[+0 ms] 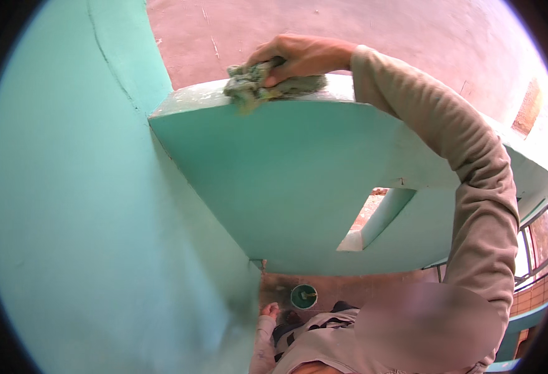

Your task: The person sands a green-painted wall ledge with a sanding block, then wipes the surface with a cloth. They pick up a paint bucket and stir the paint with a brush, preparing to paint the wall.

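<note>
My right hand (293, 57) is closed around a crumpled, grey-green cleaning rag (249, 84). It presses the rag onto the top ledge (193, 96) of a low turquoise wall (274, 162), and part of the rag hangs over the near edge. The ledge looks whitish and worn beside the rag. Low by my body, my left hand (270, 310) hangs near the end of the turquoise side wall (162, 262). Its fingers look curled in, with nothing visible in them. A small dark-green bucket (293, 298) stands on the floor close by, with something light-coloured inside.
The tall side wall on my left meets the low wall in a corner and has a crack (102, 53) near the top. A slot-like opening (374, 209) pierces the low wall. Beyond the ledge lies a pinkish surface (324, 19). Metal-framed window panels (539, 243) stand at right.
</note>
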Motion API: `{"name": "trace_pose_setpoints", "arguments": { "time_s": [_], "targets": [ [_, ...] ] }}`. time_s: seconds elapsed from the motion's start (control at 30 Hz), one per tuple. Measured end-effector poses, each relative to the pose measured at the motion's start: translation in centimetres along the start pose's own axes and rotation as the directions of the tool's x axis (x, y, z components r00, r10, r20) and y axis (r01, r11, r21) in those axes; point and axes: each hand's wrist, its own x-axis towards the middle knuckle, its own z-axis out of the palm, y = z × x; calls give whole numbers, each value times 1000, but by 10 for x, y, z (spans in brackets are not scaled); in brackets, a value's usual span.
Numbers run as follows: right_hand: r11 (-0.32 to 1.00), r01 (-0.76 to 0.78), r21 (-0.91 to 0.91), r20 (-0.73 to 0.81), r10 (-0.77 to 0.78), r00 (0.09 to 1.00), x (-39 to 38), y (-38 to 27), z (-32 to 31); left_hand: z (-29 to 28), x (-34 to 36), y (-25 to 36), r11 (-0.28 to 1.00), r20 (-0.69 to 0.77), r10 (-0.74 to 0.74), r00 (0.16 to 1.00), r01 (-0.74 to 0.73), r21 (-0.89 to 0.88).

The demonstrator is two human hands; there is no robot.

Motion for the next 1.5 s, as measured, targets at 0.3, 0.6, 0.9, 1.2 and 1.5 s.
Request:
{"name": "trace_pose_setpoints", "arguments": {
  "time_s": [0.3,0.6,0.9,1.2,1.5],
  "targets": [
    [909,-413,53,-8,414,910,-192,60,-78,9,-32,-9,988,-46,-153,987,154,26],
    [925,-346,-156,-376,268,887,-234,54,-98,24,-21,-3,990,-12,-135,991,136,40],
    [763,-500,-411,-472,291,832,-166,15,-10,59,-14,39,996,9,-42,999,41,82],
    [578,-718,-388,-539,489,686,-295,49,-49,86,-13,14,976,54,-157,986,147,162],
    [191,-915,-356,-671,629,392,-489,108,-108,106,-11,9,962,104,-159,982,130,240]
  ]
}}
